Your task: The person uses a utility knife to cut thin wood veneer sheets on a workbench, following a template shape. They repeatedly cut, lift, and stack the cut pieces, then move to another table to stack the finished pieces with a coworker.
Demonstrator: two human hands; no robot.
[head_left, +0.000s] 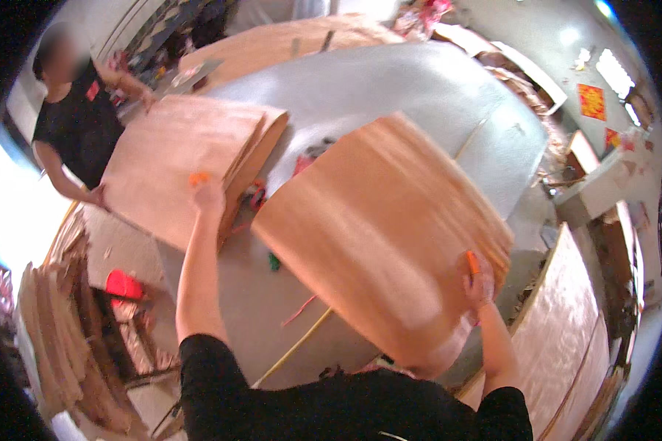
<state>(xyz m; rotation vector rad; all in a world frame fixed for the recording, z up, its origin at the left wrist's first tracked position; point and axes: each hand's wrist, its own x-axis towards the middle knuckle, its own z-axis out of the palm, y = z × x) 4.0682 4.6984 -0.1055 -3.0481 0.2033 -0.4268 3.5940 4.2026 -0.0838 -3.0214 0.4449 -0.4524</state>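
Note:
My left hand (pixel 209 197) lies on a stack of thin wood veneer sheets (pixel 165 151) at the left, its fingers stretched over the top face. Orange coverings or small orange items show at its fingertips; blur hides which. A second stack of veneer sheets (pixel 375 235) sits in front of me, bowed, with its near right end curving down. My right hand (pixel 481 287) grips that stack near its right edge, with orange at the fingers here too. The thumb is hidden. Across the left stack, another person (pixel 77 125) in a dark shirt has both hands on its edges.
A large grey table (pixel 449 81) lies under both stacks, with a yellow strip (pixel 294 345) across it. Small red and dark items lie between the stacks. More veneer sheets (pixel 559 338) stand at the right, and scrap wood (pixel 73 345) leans at the left beside a red object (pixel 125 284).

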